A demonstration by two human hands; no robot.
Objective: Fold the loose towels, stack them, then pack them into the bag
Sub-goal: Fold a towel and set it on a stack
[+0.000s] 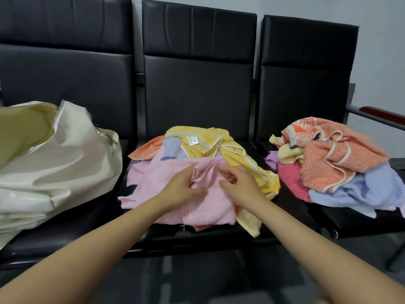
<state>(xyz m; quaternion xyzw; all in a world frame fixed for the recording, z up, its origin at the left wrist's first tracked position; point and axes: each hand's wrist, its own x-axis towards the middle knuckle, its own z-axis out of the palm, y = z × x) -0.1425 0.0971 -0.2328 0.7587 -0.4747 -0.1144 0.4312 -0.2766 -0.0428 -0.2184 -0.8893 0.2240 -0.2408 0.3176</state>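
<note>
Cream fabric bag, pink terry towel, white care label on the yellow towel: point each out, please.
Cream fabric bag (72, 163): head view, on its side panel.
Pink terry towel (162, 172): head view, on flat cloth left of the hands.
White care label (192, 140): head view, on its middle.

Head view, downward over seats (197, 91)

Bench (197, 88) black, glossy padded panels; armrest (382, 114) reddish-brown. Wall (377, 51) pale grey-blue. Bag (65, 163) cream-white outside, olive-yellow lining. Middle pile: pink towel (171, 183) plain on top; yellow towel (236, 154) with paler patches, white edging, white label; light blue towel (173, 148) plain; orange towel (149, 150) at back. Right pile: orange-and-white patterned towel (328, 154) with cream binding; periwinkle blue towel (361, 189); deep pink towel (291, 181); pale yellow towel (289, 153); lilac towel (271, 160).
</note>
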